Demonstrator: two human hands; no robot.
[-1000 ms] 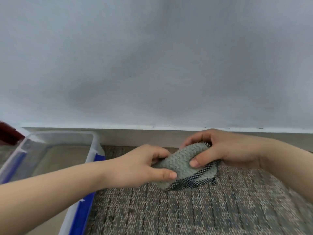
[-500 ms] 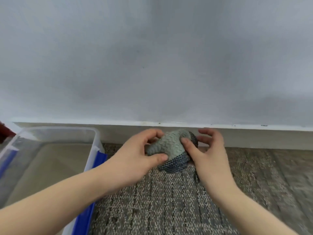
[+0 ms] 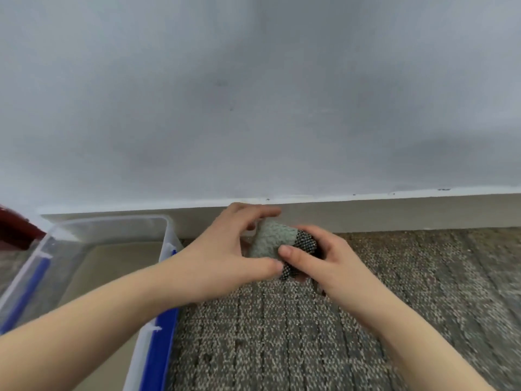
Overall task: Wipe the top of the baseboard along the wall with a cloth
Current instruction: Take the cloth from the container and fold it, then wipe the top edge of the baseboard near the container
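- Grey-green cloth (image 3: 269, 238), bunched into a lump with a black-and-white mesh part on its right side, sits between the two hands at the far edge of the carpet (image 3: 282, 334), just in front of the baseboard (image 3: 394, 213).
- Left hand (image 3: 222, 249) grips the cloth from the left: its thumb presses the lower front and its fingers arch over the top.
- Right hand (image 3: 321, 261) grips it from the right, thumb on the front and fingers curled round the mesh part.
- Whether the cloth touches the carpet or the baseboard cannot be told.
- Baseboard runs along the foot of the pale wall (image 3: 253, 108).
- Clear bin (image 3: 167, 230) with blue trim stands on the left, beside the left forearm.
- Dark red thing (image 3: 14, 225) shows at the left edge.
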